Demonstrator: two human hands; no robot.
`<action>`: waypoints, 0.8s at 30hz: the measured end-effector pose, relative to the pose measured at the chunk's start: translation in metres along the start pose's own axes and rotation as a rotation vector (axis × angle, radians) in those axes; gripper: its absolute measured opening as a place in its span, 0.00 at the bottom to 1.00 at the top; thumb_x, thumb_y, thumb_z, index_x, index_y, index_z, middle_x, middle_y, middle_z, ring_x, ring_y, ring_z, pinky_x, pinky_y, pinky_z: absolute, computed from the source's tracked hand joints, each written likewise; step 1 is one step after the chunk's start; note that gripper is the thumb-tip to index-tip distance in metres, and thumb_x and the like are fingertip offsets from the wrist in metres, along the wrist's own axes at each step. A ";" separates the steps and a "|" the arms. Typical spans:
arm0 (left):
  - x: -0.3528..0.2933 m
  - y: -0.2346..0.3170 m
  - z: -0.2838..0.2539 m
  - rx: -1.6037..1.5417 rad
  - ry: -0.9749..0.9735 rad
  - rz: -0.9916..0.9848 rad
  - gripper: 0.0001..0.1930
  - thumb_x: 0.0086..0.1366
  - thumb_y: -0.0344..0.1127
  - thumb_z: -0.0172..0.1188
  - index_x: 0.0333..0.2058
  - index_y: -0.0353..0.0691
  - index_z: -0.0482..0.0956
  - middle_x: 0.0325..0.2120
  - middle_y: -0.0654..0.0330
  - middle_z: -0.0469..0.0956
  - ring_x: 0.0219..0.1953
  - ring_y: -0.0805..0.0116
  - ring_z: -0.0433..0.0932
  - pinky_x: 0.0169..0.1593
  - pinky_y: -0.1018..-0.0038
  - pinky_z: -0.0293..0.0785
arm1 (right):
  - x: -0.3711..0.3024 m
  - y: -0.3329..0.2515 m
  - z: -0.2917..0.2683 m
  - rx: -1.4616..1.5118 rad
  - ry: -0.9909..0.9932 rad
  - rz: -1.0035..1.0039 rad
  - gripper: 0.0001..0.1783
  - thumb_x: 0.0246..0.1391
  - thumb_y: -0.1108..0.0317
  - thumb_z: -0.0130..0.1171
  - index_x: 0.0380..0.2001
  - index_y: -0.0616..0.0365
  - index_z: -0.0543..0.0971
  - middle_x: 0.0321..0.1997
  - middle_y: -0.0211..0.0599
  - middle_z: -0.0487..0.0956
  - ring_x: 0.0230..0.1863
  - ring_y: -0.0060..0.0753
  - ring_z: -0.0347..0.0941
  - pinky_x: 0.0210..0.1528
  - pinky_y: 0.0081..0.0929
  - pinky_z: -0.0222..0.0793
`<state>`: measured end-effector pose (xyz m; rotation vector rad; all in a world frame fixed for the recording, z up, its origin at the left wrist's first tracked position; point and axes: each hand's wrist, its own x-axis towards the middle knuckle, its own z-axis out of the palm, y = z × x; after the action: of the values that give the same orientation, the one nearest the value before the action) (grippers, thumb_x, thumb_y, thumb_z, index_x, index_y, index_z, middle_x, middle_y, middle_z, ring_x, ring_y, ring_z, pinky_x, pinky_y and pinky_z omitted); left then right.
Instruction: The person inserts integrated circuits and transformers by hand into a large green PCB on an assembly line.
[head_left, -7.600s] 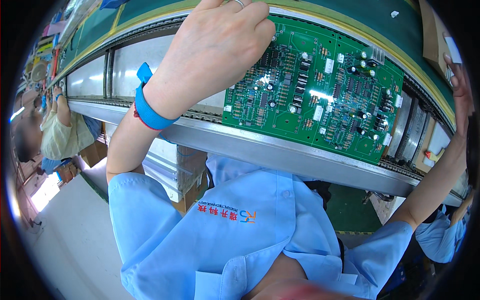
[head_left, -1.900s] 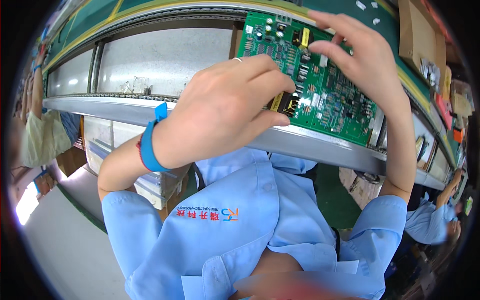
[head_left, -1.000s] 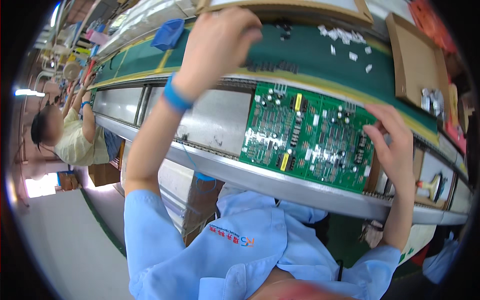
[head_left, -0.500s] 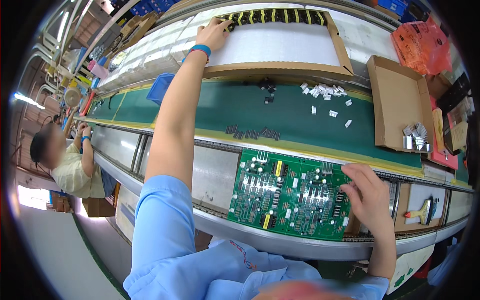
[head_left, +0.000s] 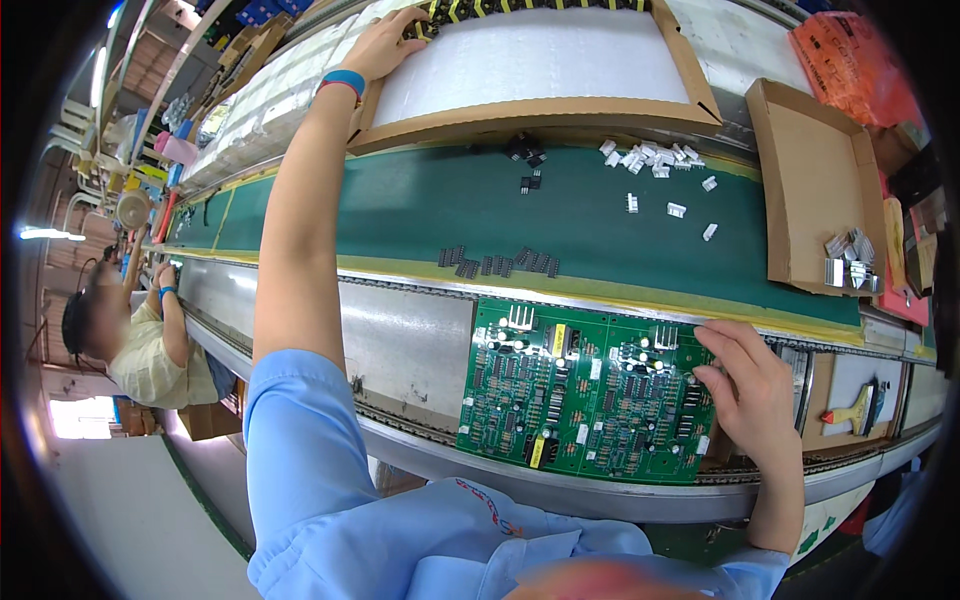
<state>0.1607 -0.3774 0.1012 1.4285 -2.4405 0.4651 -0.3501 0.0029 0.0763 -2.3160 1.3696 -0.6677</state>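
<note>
My left arm reaches to the far side, where my left hand [head_left: 385, 45] closes its fingers on a black-and-yellow transformer [head_left: 427, 27] at the left end of a row. That row lies along the far side of a shallow cardboard tray [head_left: 540, 113] lined with white. In front of me a green circuit board [head_left: 585, 395] rests across the conveyor rails, fitted with many small parts, including two yellow-banded transformers. At the board's right edge is my right hand [head_left: 748, 390], thumb and forefinger apart, the fingertips touching or just over the edge.
On the green strip lie white connectors [head_left: 655, 157], black chips [head_left: 500, 264] and black three-legged parts [head_left: 530, 182]. A cardboard box [head_left: 815, 190] at the right holds metal heat sinks [head_left: 850, 262]. A brush [head_left: 855, 408] lies further right. Another person [head_left: 150, 350] works at the far left.
The view has shifted, so the tray sits higher in the picture. My left hand stays at the row's left end, its fingers closer round the transformer. My right hand remains at the board's edge.
</note>
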 end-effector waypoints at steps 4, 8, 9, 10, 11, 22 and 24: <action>-0.003 0.022 0.004 0.085 0.029 -0.021 0.20 0.69 0.43 0.59 0.58 0.52 0.70 0.52 0.46 0.75 0.50 0.40 0.76 0.53 0.54 0.73 | 0.000 -0.002 0.001 0.002 0.005 0.010 0.19 0.49 0.72 0.66 0.46 0.57 0.80 0.48 0.38 0.79 0.41 0.45 0.80 0.40 0.36 0.78; -0.009 0.006 0.003 0.195 0.068 0.056 0.20 0.70 0.44 0.56 0.58 0.47 0.69 0.50 0.46 0.77 0.49 0.42 0.78 0.50 0.55 0.74 | -0.001 -0.002 0.001 0.020 0.008 0.018 0.18 0.50 0.71 0.65 0.46 0.55 0.80 0.48 0.38 0.78 0.41 0.47 0.80 0.40 0.36 0.77; -0.008 0.009 0.003 0.250 0.082 0.075 0.21 0.70 0.45 0.56 0.58 0.45 0.70 0.49 0.47 0.78 0.49 0.45 0.79 0.49 0.57 0.75 | 0.000 -0.001 0.002 0.024 0.005 0.040 0.18 0.50 0.71 0.65 0.46 0.55 0.80 0.48 0.38 0.78 0.41 0.47 0.80 0.40 0.36 0.77; -0.006 0.073 -0.016 0.097 0.026 -0.091 0.19 0.64 0.33 0.58 0.53 0.38 0.72 0.45 0.44 0.79 0.49 0.45 0.77 0.55 0.58 0.71 | -0.001 0.006 0.003 -0.002 0.002 0.070 0.17 0.51 0.71 0.65 0.47 0.55 0.80 0.48 0.38 0.78 0.42 0.47 0.79 0.41 0.36 0.77; -0.007 0.071 -0.030 0.101 0.033 -0.134 0.19 0.65 0.34 0.56 0.55 0.38 0.71 0.44 0.43 0.79 0.49 0.44 0.77 0.54 0.56 0.72 | -0.001 0.009 0.000 -0.013 0.006 0.065 0.17 0.52 0.70 0.64 0.47 0.54 0.80 0.48 0.39 0.78 0.43 0.47 0.79 0.41 0.36 0.77; -0.099 0.302 -0.158 -0.472 -0.085 0.183 0.20 0.69 0.37 0.62 0.57 0.39 0.77 0.39 0.65 0.79 0.32 0.82 0.71 0.37 0.84 0.67 | 0.012 0.017 -0.023 -0.088 0.225 -0.120 0.13 0.53 0.71 0.63 0.42 0.63 0.79 0.43 0.43 0.79 0.44 0.48 0.77 0.44 0.36 0.73; -0.130 0.381 -0.155 -0.641 -0.309 0.290 0.21 0.61 0.30 0.65 0.54 0.38 0.78 0.41 0.64 0.79 0.29 0.80 0.67 0.33 0.84 0.63 | -0.003 0.030 -0.027 -0.175 0.265 -0.113 0.13 0.52 0.72 0.63 0.42 0.62 0.79 0.43 0.43 0.79 0.43 0.49 0.77 0.45 0.36 0.73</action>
<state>-0.1002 -0.0364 0.1395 0.9273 -2.6782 -0.4925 -0.3879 -0.0097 0.0822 -2.5293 1.4705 -0.9537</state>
